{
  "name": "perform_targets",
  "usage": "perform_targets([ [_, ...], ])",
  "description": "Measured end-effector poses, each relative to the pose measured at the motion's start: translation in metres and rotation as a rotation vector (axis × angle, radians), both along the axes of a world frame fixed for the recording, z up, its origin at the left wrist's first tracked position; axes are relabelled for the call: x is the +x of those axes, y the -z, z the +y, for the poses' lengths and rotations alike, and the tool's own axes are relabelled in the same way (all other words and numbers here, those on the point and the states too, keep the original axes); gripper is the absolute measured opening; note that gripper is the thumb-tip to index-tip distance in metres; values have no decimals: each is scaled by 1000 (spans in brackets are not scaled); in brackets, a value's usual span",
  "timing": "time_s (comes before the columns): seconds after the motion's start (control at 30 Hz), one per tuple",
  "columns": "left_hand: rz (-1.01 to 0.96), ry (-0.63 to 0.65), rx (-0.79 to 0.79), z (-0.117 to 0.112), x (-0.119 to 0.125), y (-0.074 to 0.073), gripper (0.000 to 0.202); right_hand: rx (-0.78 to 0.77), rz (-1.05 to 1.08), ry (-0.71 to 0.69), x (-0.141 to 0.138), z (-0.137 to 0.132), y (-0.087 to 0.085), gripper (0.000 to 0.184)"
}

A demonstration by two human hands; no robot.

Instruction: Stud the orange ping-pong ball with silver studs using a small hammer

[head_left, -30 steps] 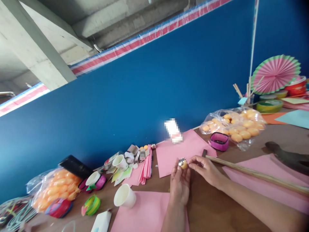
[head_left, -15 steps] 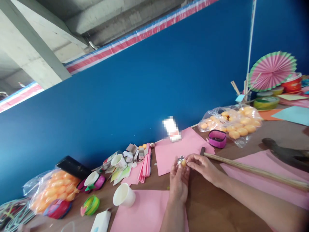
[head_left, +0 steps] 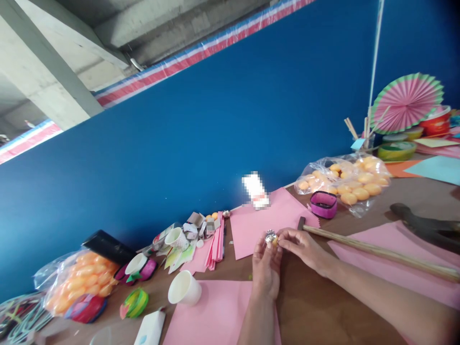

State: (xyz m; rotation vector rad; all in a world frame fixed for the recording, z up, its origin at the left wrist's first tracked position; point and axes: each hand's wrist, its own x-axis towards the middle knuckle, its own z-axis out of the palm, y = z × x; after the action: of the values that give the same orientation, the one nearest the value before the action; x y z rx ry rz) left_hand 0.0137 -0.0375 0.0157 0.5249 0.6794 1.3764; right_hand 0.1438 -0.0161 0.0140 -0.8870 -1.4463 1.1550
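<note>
An orange ball (head_left: 275,241), partly covered by crinkled silver foil (head_left: 270,235), sits between my two hands above the brown tabletop. My left hand (head_left: 266,268) holds it from below, with the thumb against its near side. From the right, the fingertips of my right hand (head_left: 298,244) pinch at the ball's edge, closed on the foil or the ball; I cannot tell which. Behind the hands lies a sheet of pink paper (head_left: 247,235). A hammer (head_left: 359,242) with a wooden handle rests just right of my right hand.
Bags of orange balls (head_left: 361,191) stand at both sides. A white paper cup (head_left: 185,288) is on pink paper at left front. Purple tape (head_left: 323,205), a dark curved tool (head_left: 420,227), a pink fan (head_left: 406,104) and small boxes (head_left: 197,220) lie along the blue wall.
Less of the orange ball shows now, with silver foil covering more of it. Both hands stay in nearly the same place, and the view has shifted slightly.
</note>
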Motion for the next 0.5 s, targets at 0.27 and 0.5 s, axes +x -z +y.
perform_targets([
  [0.27,-4,7,-8,0,0,0,40,-39,-20,0,-1,-4,-6,20],
  [0.5,-7,10,3,0,0,2,41,-52,-25,-5,0,-5,-9,19],
])
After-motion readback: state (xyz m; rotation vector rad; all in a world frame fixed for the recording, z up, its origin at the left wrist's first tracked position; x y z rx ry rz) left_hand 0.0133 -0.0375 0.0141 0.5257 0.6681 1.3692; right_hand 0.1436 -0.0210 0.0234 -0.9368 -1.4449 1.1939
